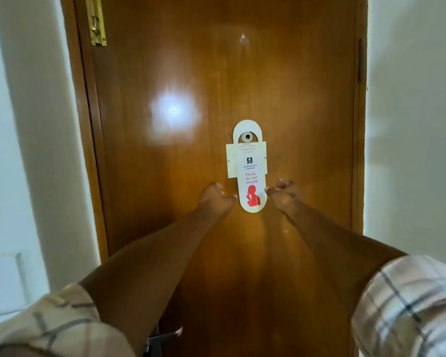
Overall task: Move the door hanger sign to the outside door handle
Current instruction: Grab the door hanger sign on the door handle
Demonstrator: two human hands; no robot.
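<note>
Wood: we face a glossy brown door [191, 176], closed in its frame, with a bright glare patch left of centre.
Sign: we see the white door hanger sign [250, 173] hanging on the door's inner face, its top loop around the small round peephole fitting [247, 137], well above the handle. It hangs upright and reads "Please do not disturb" in red over a red figure.
Card: we note a pale card [232, 161] lying flat behind the sign's upper half, showing on both sides of it.
Left hand: we reach our left hand [215, 198] to the sign's lower left edge; the fingers are loosely curled, a fingertip near the edge, holding nothing.
Right hand: we bring our right hand [285, 194] to the lower right edge, fingertips touching it; we cannot tell whether they pinch it.
Handle: we glimpse a metal lever handle [165, 336] low down, partly hidden by our left forearm.
Hardware: we see a brass latch [97, 21] at the upper left.
Sleeves: we wear rolled plaid sleeves [407, 305].
</note>
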